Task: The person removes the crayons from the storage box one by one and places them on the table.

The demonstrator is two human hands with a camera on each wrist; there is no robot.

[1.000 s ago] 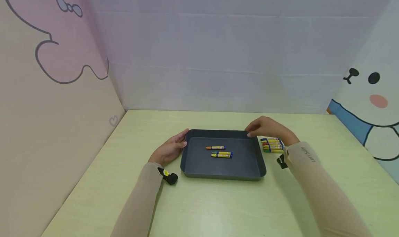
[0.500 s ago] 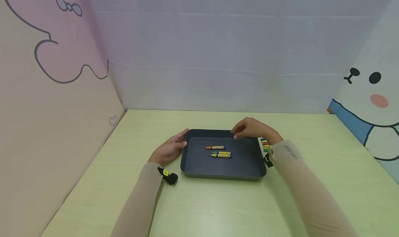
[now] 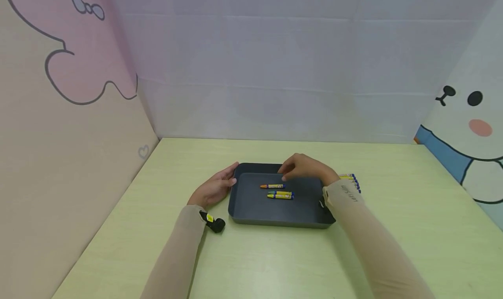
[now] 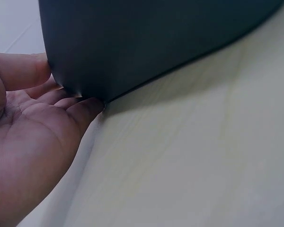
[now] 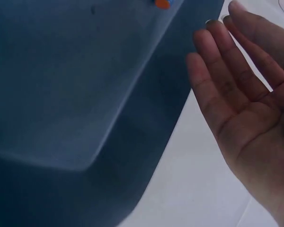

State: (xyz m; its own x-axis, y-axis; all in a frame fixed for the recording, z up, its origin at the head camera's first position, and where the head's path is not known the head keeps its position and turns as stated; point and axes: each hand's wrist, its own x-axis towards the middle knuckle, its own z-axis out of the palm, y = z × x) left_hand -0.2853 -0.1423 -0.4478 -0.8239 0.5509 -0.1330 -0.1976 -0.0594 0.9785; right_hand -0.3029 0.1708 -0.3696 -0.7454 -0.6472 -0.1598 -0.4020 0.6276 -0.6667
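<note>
I see a dark tray [image 3: 251, 203] at the middle of the desk [image 3: 275, 264], two crayons [image 3: 280, 195] lying inside. My left hand [image 3: 214, 187] rests open-fingered against its left wall. My right hand [image 3: 304, 168] hovers above its far side, fingers straight, holding nothing.

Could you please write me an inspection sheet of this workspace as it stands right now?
Surface: pale green table, wood grain.
Job's things: dark tray holding two crayons; crayon pile on the table right of the tray.
Clutter: nothing seen.
Hands: left hand touches the tray's left wall, fingers straight; right hand open above the tray's far part, holding nothing.
Cables: nothing seen.
Surroundings: cartoon-printed wall panels on three sides.
</note>
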